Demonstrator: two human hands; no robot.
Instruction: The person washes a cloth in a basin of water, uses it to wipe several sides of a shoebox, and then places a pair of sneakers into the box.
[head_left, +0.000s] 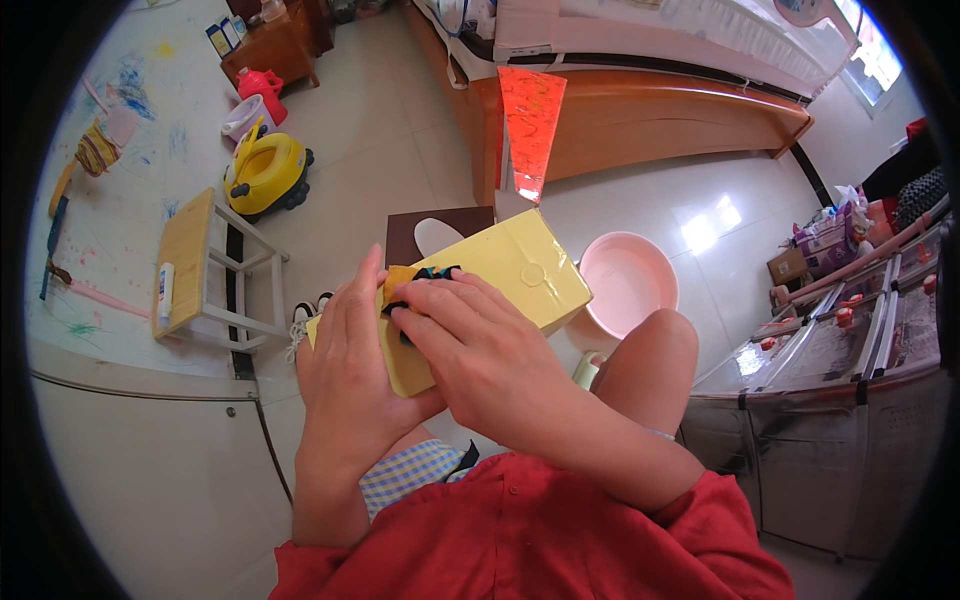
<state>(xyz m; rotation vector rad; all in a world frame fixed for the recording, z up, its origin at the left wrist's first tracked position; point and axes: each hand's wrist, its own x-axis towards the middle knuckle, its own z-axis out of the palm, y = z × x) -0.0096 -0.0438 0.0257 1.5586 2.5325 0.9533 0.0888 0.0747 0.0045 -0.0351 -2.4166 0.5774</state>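
Observation:
A pale yellow box lies tilted in front of me, its long side running up to the right. My left hand grips its near left end, fingers up along the side and palm beneath. Bunched on the box's upper face is a small black cloth with orange and teal patches. The fingers of my right hand press this cloth against the box and cover part of it.
Beyond the box a pink basin stands on the tiled floor. A dark brown stool shows behind it. To the left are a small wooden-topped stool and a yellow ride-on toy. A wooden bed is at the far side.

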